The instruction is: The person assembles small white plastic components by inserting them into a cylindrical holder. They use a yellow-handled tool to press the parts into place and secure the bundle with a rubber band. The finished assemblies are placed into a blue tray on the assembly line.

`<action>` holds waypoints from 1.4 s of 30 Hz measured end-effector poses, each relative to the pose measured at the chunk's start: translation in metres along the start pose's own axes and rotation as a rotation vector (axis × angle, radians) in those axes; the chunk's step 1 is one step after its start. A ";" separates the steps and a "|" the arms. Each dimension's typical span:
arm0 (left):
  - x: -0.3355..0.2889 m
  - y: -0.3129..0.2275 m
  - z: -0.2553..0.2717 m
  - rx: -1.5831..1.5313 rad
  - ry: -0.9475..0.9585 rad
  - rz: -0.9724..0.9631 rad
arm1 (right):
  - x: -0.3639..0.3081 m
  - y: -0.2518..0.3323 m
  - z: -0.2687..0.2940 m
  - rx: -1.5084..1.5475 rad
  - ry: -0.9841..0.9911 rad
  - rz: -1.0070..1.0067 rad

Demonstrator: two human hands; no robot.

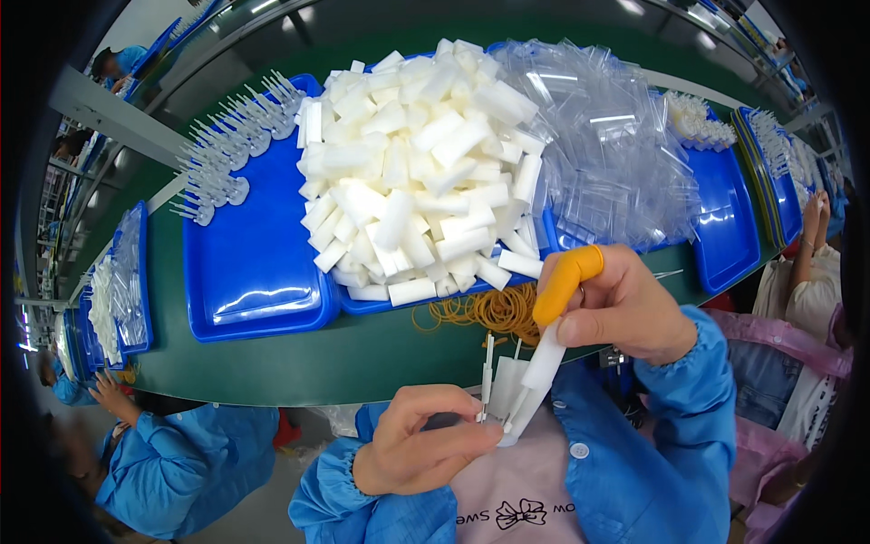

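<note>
My left hand (426,440) pinches the base of a small white plastic piece with upright thin rods (487,376), in front of my chest. On that piece stands a white foam block (508,385). Between the thumb and index finger of my right hand (630,308) is another white foam block (542,370), tilted, its lower end at the plastic piece. An orange finger cot (573,281) covers the right index finger. Beyond my hands rises a large heap of white foam blocks (399,172).
A blue tray (263,263) at the left has rows of white rodded plastic pieces (231,150) along its edge. Clear plastic sleeves (598,136) pile up right of the foam. Brown rubber bands (485,308) lie on the green table (390,367). Co-workers sit on both sides.
</note>
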State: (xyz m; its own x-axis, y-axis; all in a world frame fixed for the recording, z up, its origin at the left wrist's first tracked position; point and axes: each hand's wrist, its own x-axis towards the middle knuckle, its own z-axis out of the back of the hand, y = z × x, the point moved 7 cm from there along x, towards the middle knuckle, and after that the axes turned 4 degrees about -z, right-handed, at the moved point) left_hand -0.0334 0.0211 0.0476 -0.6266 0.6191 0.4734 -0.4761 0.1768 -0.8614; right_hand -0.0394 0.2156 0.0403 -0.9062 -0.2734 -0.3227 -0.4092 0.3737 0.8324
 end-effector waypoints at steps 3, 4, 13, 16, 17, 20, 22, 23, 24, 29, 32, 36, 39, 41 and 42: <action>-0.001 -0.006 0.000 0.018 -0.031 -0.022 | 0.000 0.011 -0.013 -0.248 0.004 0.055; 0.000 -0.006 0.000 0.005 -0.055 -0.028 | -0.002 0.016 -0.017 -0.432 0.006 0.155; -0.005 -0.001 0.001 -0.058 -0.293 -0.139 | -0.018 -0.022 -0.029 -0.191 -0.091 0.382; -0.007 0.004 -0.001 -0.087 -0.468 -0.006 | -0.023 -0.028 -0.030 -0.192 -0.157 0.485; -0.006 0.009 -0.003 -0.081 -0.350 0.079 | -0.025 -0.026 -0.031 -0.220 -0.173 0.531; -0.010 0.021 0.000 -0.082 -0.107 0.233 | -0.035 -0.024 -0.028 -0.421 -0.239 0.553; -0.009 0.028 0.002 -0.105 -0.095 0.214 | -0.032 -0.025 -0.022 -0.385 -0.251 0.434; -0.010 0.029 0.001 -0.152 -0.124 0.244 | -0.030 -0.025 -0.018 -0.366 -0.253 0.374; -0.013 0.030 -0.001 -0.198 -0.152 0.273 | -0.029 -0.023 -0.018 -0.388 -0.205 0.372; -0.010 0.031 -0.003 -0.243 -0.127 0.257 | -0.027 -0.040 -0.006 -0.378 -0.141 0.237; -0.010 0.030 -0.003 -0.257 -0.148 0.244 | -0.024 -0.046 -0.003 -0.312 -0.154 0.227; -0.010 0.029 -0.005 -0.212 -0.134 0.209 | -0.026 -0.055 -0.007 -0.306 -0.229 0.323; -0.012 0.030 -0.005 -0.243 -0.151 0.195 | -0.029 -0.053 -0.015 -0.320 -0.249 0.360; -0.013 0.033 -0.004 -0.256 -0.163 0.198 | -0.028 -0.048 -0.012 -0.438 -0.247 0.396; -0.012 0.036 -0.004 -0.245 -0.159 0.201 | -0.026 -0.039 -0.010 -0.535 -0.266 0.410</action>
State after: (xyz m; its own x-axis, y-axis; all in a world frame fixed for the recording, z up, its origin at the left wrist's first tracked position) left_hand -0.0410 0.0227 0.0099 -0.7905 0.5364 0.2956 -0.1831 0.2535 -0.9498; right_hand 0.0011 0.1997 0.0208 -0.9987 0.0460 0.0207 0.0158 -0.1036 0.9945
